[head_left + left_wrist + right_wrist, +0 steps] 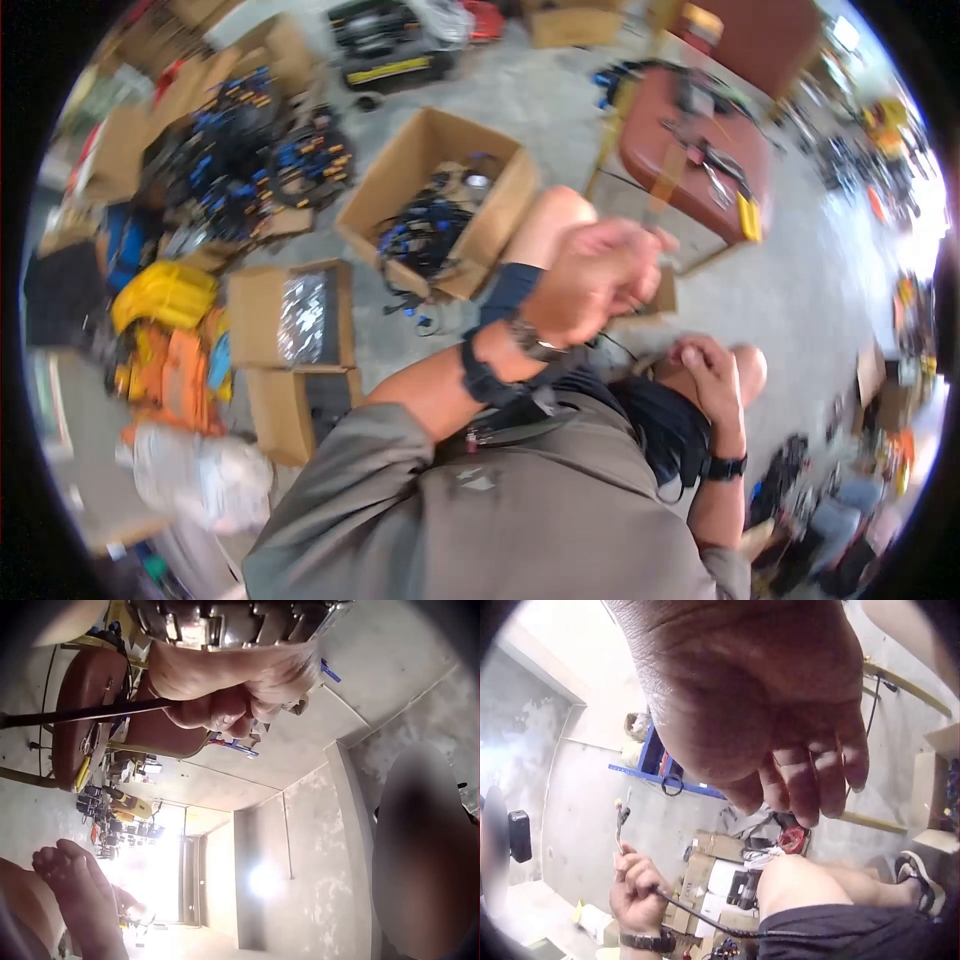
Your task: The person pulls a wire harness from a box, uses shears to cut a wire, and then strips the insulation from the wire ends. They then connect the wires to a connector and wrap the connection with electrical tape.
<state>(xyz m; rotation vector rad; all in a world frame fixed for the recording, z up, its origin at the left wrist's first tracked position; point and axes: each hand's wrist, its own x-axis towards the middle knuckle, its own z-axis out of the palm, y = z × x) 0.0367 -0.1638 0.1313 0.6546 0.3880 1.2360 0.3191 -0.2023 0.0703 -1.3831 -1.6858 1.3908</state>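
Note:
My left hand (590, 280), raised over my lap, has its fingers curled round a thin black cable (82, 714). In the right wrist view the left hand (639, 896) pinches that cable (731, 931), whose wired end with a small connector (620, 812) sticks up past the fingers. The cable's other part runs down across the dark shorts. My right hand (712, 380) is by the other knee, fingers loosely extended and holding nothing; its palm (735, 697) fills the top of the right wrist view. Whether it touches the leg, I cannot tell.
An open cardboard box (375, 190) with dark cables stands on the floor ahead. Left of it lie a large pile of cables (225, 150) and a shallow box (262, 315). A reddish-brown chair (650, 130) holding tools and cables is at front right.

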